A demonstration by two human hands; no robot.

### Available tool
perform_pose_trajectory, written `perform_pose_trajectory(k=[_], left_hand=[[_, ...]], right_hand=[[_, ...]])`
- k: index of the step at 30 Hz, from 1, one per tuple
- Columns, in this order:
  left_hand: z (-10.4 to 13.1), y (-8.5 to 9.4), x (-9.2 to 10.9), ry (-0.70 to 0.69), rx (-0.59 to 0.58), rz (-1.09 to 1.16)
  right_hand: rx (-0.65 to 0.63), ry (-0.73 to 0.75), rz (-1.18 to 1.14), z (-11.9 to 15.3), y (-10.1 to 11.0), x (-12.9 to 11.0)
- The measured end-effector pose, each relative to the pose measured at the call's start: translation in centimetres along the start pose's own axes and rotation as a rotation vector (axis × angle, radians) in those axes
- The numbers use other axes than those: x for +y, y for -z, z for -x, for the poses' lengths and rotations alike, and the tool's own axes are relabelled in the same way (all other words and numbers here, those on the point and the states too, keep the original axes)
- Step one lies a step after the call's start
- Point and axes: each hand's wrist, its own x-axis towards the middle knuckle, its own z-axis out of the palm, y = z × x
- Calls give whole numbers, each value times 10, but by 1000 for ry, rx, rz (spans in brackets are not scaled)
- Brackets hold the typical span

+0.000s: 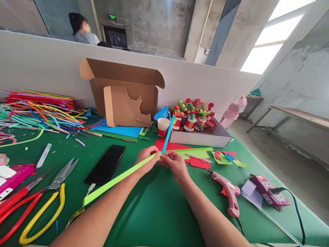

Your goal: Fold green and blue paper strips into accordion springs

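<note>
Strip of light-green paper [108,186], long and narrow, slants from near left to the middle of the dark-green table [164,216], where it meets a narrow strip of bright-blue paper [168,134] that points toward the far side. I see the left hand [147,160] pinching the green one close to that meeting point, and the right hand [177,165] closed at the same spot, fingertips right beside the left's; I cannot tell whether the two strips are joined.

Just right of the hands I make out a piece of red paper [199,162], then, nearer, a pink glue gun [228,192]. Left of them lies a black smartphone [106,164], with large scissors with red and yellow handles [56,183] further left.

Farther off, I find a white cardboard tray [203,138] full of red-and-green cup figures with springs [190,122], a stack of paper cups [163,127], an open brown cardboard box [123,75] and, far left, a heap of multicoloured thin sticks [38,111]. Beyond the white partition [203,78] sits a person in a striped top [86,38].
</note>
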Motion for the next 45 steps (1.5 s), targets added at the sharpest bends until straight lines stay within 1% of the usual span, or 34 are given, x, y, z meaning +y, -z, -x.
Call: perform_pose_trajectory(k=[4, 6, 8, 15, 22, 30, 33, 36, 39, 41, 45], left_hand=[[-1, 2, 0, 188, -51, 304], [0, 3, 0, 237, -57, 392], [0, 3, 0, 248, -56, 436], [1, 1, -3, 196, -24, 384], [2, 1, -2, 219, -54, 382], [1, -6, -7, 177, 41, 324], [2, -9, -9, 185, 65, 323], [2, -11, -10, 211, 67, 351], [1, -11, -11, 205, 58, 415], [1, -11, -11, 196, 53, 439], [0, -9, -9, 170, 48, 387]], right_hand=[[-16, -36, -55, -1, 2, 0], [-17, -38, -84, -2, 3, 2], [-14, -41, -115, -2, 3, 3], [-45, -104, -174, -3, 4, 5], [-39, -67, -161, -1, 3, 3], [-27, -91, -143, 0, 3, 3], [-19, -95, -109, 0, 4, 2], [7, -56, -78, -1, 2, 2], [45, 20, -52, -1, 0, 4], [60, 40, -55, -1, -1, 5], [2, -29, -88, 0, -1, 6]])
